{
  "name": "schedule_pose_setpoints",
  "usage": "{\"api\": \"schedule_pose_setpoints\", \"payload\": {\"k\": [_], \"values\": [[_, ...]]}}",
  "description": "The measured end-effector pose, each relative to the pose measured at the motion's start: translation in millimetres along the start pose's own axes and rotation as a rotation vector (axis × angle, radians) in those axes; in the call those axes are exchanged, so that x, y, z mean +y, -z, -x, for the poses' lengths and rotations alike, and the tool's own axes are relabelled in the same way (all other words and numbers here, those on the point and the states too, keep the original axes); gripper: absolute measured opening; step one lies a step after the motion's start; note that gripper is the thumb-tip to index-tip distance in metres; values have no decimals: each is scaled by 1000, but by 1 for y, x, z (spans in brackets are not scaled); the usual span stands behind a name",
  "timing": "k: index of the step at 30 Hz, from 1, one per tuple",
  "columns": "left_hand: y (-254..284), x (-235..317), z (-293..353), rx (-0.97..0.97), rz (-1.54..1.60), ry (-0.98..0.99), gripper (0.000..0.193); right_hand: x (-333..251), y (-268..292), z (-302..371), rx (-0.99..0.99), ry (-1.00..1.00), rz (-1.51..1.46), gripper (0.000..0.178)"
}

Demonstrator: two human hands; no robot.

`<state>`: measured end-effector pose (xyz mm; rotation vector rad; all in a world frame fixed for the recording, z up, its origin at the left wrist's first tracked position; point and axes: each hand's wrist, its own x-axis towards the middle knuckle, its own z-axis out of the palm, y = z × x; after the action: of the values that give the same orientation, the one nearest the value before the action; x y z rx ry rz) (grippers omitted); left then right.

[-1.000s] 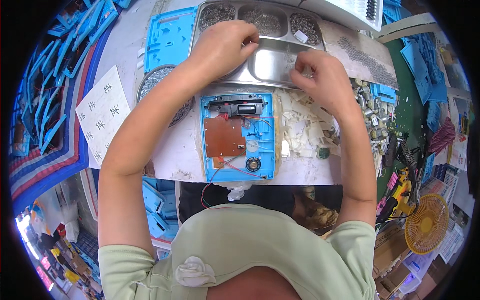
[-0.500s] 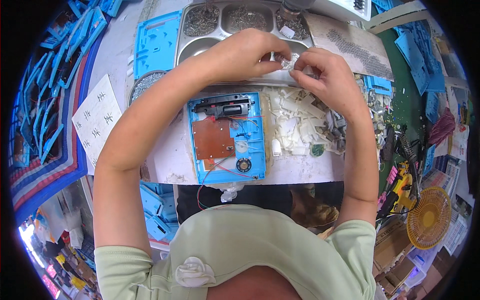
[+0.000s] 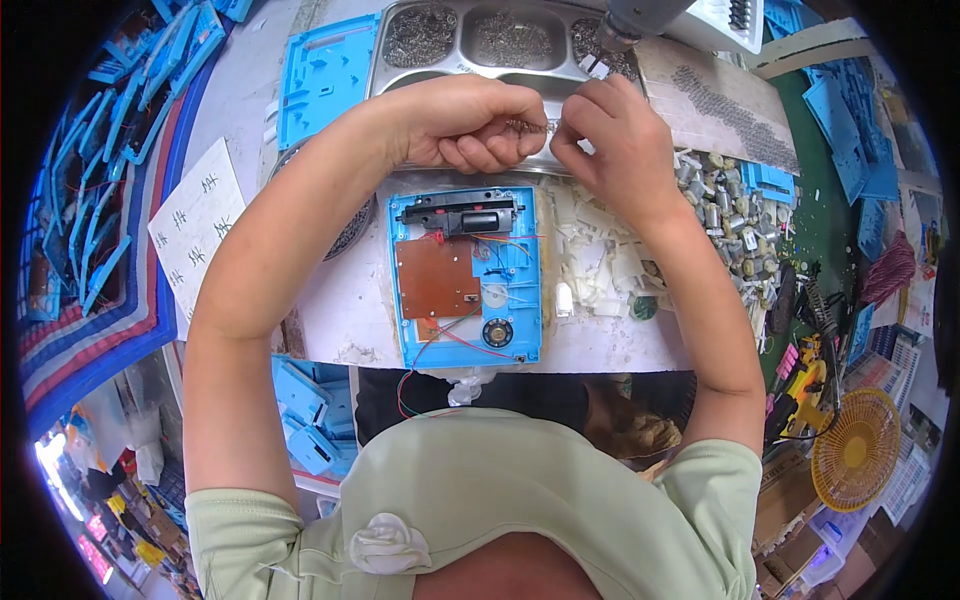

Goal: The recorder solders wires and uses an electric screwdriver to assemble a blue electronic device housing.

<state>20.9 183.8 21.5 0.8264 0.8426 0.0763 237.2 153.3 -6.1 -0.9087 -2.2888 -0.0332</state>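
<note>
My left hand [image 3: 488, 128] is curled shut around a small bunch of metal springs [image 3: 524, 126], a few showing at the thumb. Close beside it, my right hand [image 3: 615, 140] has thumb and fingers pinched together near the bunch; what sits between those fingertips is too small to make out. Both hands are above the near edge of a steel compartment tray [image 3: 465, 62]. Below them on the table lies an open blue plastic housing [image 3: 535, 270] with a brown circuit board [image 3: 438, 280], a black mechanism [image 3: 460, 213], a small round speaker [image 3: 497, 333] and loose wires.
White plastic parts [image 3: 600, 260] and small metal motors [image 3: 735, 215] are heaped to the right. Another blue housing [image 3: 322, 80] lies left of the tray, above a marked paper sheet [image 3: 197, 228]. A grey tool head [image 3: 625, 28] hangs over the tray's right corner.
My left hand has closed from a loose pinch into a curl around the springs. My right hand has shifted slightly up and left. The whole view has moved a little.
</note>
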Motion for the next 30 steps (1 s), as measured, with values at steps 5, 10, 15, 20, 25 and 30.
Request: {"api": "schedule_pose_setpoints", "payload": {"k": [5, 10, 15, 20, 25, 30], "values": [[12, -4, -3, -54, 116, 16, 31, -2, 0, -9, -117, -55, 66, 22], [5, -13, 1, 337, -371, -363, 27, 18, -6, 6, -155, 15, -70, 19], [7, -24, -2, 471, -1002, -764, 29, 18, 13, -18, -460, -743, -562, 41], [3, -20, 8, 220, -539, -383, 30, 6, 7, -19, -365, -600, -684, 43], [11, -14, 15, -53, 23, -111, 29, 7, -1, -2, -164, -321, -569, 23], [21, -17, 14, -194, 121, -85, 29, 9, -7, 1, 38, -86, -411, 21]]}}
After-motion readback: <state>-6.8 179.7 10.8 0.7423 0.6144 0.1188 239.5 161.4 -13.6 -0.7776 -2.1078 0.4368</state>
